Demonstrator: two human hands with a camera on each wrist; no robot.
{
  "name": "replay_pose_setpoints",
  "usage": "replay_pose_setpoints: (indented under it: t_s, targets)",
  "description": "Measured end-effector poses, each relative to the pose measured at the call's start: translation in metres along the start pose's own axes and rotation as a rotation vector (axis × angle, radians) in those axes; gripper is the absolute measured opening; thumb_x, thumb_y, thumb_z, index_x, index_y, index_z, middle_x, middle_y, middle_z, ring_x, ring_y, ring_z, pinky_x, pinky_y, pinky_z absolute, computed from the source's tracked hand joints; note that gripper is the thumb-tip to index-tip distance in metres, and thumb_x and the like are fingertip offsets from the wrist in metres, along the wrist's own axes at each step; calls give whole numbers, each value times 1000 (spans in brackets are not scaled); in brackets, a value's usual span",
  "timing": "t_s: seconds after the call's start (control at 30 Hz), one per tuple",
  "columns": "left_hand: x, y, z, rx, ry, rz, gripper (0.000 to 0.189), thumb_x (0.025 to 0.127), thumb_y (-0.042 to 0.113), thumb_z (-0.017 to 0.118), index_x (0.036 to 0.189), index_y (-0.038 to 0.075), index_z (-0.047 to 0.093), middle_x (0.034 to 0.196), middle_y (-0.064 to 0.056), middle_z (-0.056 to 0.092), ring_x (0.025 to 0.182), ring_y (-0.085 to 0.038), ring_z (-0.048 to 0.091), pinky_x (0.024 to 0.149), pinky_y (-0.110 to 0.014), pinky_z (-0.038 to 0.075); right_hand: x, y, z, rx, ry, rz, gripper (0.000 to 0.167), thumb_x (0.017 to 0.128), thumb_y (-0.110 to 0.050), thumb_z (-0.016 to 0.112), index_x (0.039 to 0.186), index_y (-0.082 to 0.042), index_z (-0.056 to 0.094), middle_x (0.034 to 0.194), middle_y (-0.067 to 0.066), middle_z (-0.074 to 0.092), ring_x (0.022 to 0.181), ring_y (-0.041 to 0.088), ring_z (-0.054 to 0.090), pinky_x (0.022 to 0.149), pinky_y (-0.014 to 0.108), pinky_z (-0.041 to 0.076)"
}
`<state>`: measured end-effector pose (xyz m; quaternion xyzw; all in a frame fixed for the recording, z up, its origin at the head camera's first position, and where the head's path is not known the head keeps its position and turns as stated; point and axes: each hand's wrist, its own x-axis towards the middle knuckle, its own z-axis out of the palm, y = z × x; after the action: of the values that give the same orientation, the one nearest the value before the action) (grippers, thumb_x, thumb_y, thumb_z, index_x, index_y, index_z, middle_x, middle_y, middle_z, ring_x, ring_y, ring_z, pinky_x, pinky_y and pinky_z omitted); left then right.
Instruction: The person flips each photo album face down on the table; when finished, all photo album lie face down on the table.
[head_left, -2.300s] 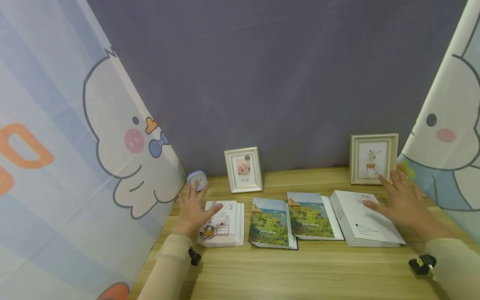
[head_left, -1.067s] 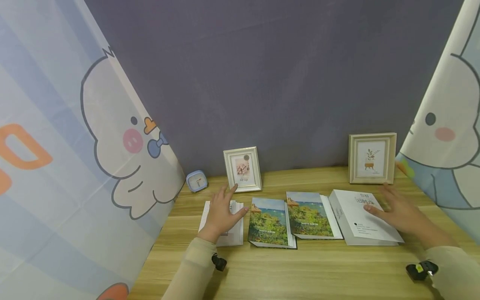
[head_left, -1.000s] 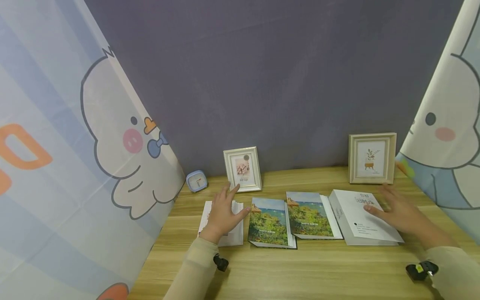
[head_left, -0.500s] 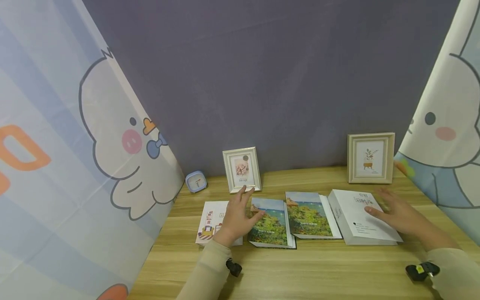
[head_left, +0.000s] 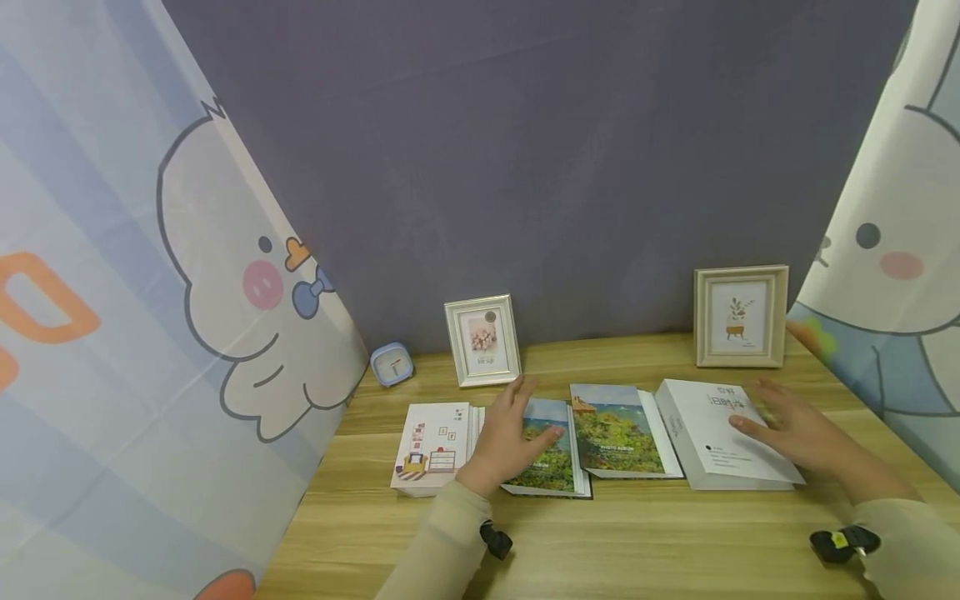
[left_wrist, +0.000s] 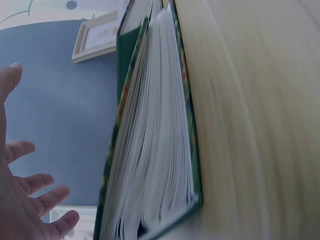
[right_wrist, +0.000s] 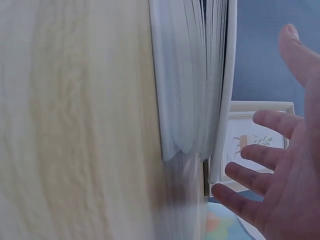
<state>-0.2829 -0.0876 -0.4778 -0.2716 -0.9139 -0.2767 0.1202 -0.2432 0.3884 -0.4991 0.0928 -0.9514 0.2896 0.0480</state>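
Observation:
In the head view my left hand [head_left: 501,442] is spread over the left landscape-covered photo album [head_left: 551,477] and hides part of its cover. The left wrist view shows that hand's fingers [left_wrist: 50,200] apart from the album's pages [left_wrist: 155,130]. A matching photo album [head_left: 618,437] lies just right of it. At the far right, my right hand [head_left: 806,433] hovers with spread fingers by the right edge of a thick white album [head_left: 731,433]; the right wrist view shows a gap between hand and pages [right_wrist: 195,75]. A white album with a room drawing [head_left: 429,442] lies at left.
A small blue clock [head_left: 392,364] and a picture frame with a flower print [head_left: 483,340] stand at the back left. Another frame with a potted plant print [head_left: 740,317] stands at the back right. A grey cloth [head_left: 570,183] rises behind the wooden table [head_left: 660,542].
My left hand has moved right, from the white album with the room drawing to the left landscape album, uncovering the former. My right hand has barely shifted. The albums stay in place.

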Motion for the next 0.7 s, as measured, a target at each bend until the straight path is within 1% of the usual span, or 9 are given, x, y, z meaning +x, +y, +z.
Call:
replay_pose_setpoints:
  t_s: [0.2, 0.33, 0.4, 0.53, 0.7]
  targets:
    - [5, 14, 10, -40, -24, -16, 81, 98, 64, 63, 166, 33, 30, 171, -4, 24, 151, -37, 34, 111, -67, 39, -1, 0, 1, -17, 7, -13, 85, 103, -46, 66, 157, 11, 33, 157, 45, 24, 139, 71, 22, 100, 85, 23]
    - [8, 26, 14, -63, -69, -32, 80, 98, 68, 59, 165, 35, 31, 172, -1, 24, 152, -33, 34, 111, -64, 41, -3, -2, 3, -21, 19, -25, 82, 101, -44, 69, 154, 11, 39, 155, 45, 29, 137, 71, 25, 98, 84, 26]
    - [9, 30, 17, -75, -77, -33, 78, 99, 68, 58, 164, 35, 32, 171, -1, 25, 151, -31, 35, 110, -63, 42, -4, -3, 3, -21, 24, -30, 81, 100, -43, 71, 152, 11, 42, 153, 45, 31, 135, 71, 28, 98, 84, 27]
    - [14, 38, 23, -128, -84, -29, 76, 100, 63, 61, 164, 34, 33, 171, 1, 25, 152, -30, 34, 110, -60, 44, -4, -6, 4, -31, 26, -34, 79, 99, -42, 74, 149, 12, 46, 151, 46, 33, 132, 72, 31, 96, 83, 30]
    - [18, 50, 30, -168, -106, -20, 75, 100, 65, 59, 164, 38, 31, 170, 5, 27, 152, -28, 34, 112, -58, 44, -5, -10, 6, -28, 35, -49, 76, 98, -40, 76, 145, 13, 51, 149, 46, 37, 128, 71, 36, 96, 81, 34]
